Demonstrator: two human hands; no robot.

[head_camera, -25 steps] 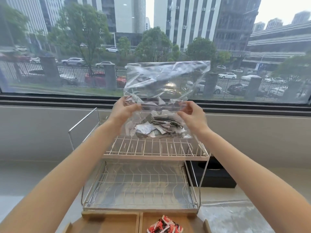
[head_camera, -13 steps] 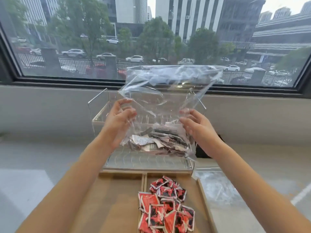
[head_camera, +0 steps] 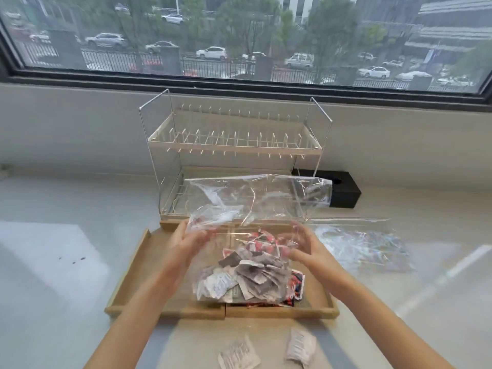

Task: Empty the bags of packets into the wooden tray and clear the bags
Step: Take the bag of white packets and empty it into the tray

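A clear plastic bag (head_camera: 255,206) hangs over the wooden tray (head_camera: 133,265), with grey and silver packets (head_camera: 245,278) bunched in its lower end. My left hand (head_camera: 186,246) grips the bag's left side and my right hand (head_camera: 303,249) grips its right side. Both hands are blurred. Red packets (head_camera: 296,284) lie in the tray's right compartment, mostly hidden under the bag. The left compartment shows bare wood.
A two-tier wire dish rack (head_camera: 234,145) stands just behind the tray, against the wall. An empty clear bag (head_camera: 364,249) lies flat on the counter to the right. Two loose silver packets (head_camera: 238,355) (head_camera: 300,347) lie in front of the tray. A black box (head_camera: 343,190) sits behind right.
The bag has come down from in front of the window to just above the tray, with both hands still on it. The view has tilted down, bringing the whole tray into sight.
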